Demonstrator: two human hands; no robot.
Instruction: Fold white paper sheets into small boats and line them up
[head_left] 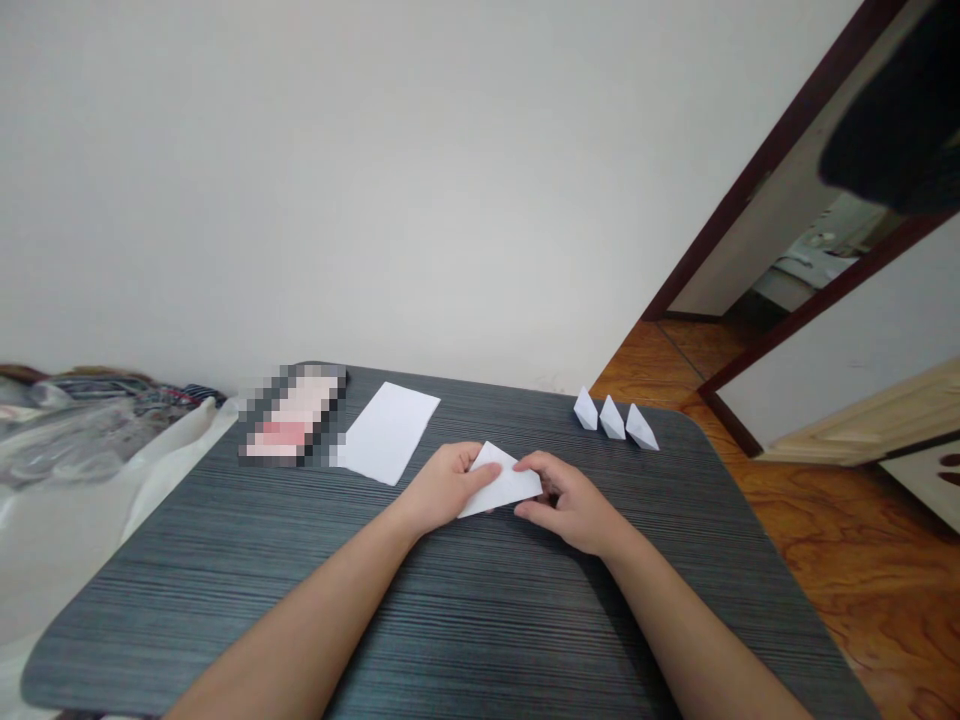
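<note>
Between my hands, a little above the dark table (465, 610), is a folded piece of white paper (501, 488), roughly triangular with its point away from me. My left hand (444, 488) pinches its left side, thumb on top and fingers beneath. At the right end, my right hand (568, 503) has its index finger on the upper edge and its thumb near the lower corner; its other fingers are curled and partly hidden behind the paper. Beyond my left hand lies a stack or sheet of white paper (391, 432), flat on the table.
Three folded paper pieces (611, 418) stand in a row at the table's far right. A pixelated flat item (289, 415) lies at the far left. The white wall (420, 200) borders the far edge. Plastic-covered things (82, 450) are left of the table; wooden floor (862, 530) is right.
</note>
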